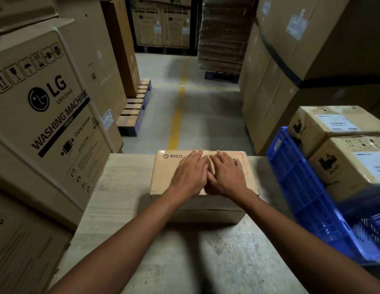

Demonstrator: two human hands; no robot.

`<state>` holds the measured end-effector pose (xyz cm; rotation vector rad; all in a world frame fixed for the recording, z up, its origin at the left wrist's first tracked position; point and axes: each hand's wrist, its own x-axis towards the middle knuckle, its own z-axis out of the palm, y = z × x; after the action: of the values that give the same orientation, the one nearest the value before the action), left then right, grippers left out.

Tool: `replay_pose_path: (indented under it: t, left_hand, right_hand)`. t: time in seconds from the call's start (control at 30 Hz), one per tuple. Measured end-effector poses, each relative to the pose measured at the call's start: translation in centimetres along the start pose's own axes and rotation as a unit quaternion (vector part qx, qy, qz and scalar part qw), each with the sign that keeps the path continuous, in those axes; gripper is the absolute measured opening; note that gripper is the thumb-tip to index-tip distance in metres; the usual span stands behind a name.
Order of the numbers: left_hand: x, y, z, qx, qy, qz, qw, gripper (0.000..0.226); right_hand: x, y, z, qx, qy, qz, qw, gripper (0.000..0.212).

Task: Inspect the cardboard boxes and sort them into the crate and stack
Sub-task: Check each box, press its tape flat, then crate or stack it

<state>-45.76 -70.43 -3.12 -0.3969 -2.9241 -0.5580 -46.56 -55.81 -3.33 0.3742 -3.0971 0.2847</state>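
A brown cardboard box marked PICO sits at the far middle of a pale wooden table. My left hand lies flat on the box's top with straight fingers. My right hand lies flat beside it, thumbs touching along the taped middle seam. A blue plastic crate stands at the table's right edge. Two labelled cardboard boxes, a far one and a near one, sit in or behind the crate.
Large LG washing machine cartons rise on the left. Tall cartons wall in the right. Between them a concrete aisle with a yellow line runs away, with a blue pallet at its left and stacked cardboard sheets beyond.
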Motion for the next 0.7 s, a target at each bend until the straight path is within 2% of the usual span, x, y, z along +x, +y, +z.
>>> replay_pose_path:
  t: [0.13, 0.23, 0.43, 0.53, 0.63, 0.7]
  left_hand:
    - [0.8, 1.8, 1.6, -0.007, -0.05, -0.018, 0.999, 0.048]
    - [0.5, 2.0, 2.8, 0.041, -0.06, -0.023, 0.997, 0.05]
    - [1.0, 1.9, 2.5, 0.046, -0.077, -0.017, 0.996, 0.053]
    - [0.4, 2.1, 2.5, 0.046, -0.024, 0.015, 0.999, 0.048]
    - [-0.7, 2.1, 2.4, 0.056, 0.078, 0.074, 0.993, 0.041]
    - [-1.6, 2.1, 2.5, 0.061, 0.106, 0.076, 0.99, 0.035]
  right_hand:
    - [-1.0, 2.0, -0.4, -0.019, -0.001, 0.068, 0.997, 0.058]
    - [-1.5, 2.4, 0.1, -0.019, -0.01, 0.066, 0.998, 0.058]
    - [-0.8, 3.3, -0.3, -0.014, -0.042, 0.043, 0.998, 0.061]
    - [-1.2, 3.4, -0.5, -0.012, -0.024, 0.047, 0.999, 0.057]
    - [-2.1, 2.6, -0.3, -0.029, 0.066, 0.033, 0.997, 0.038]
    - [-2.9, 2.3, 0.1, -0.003, 0.114, 0.042, 0.993, 0.029]
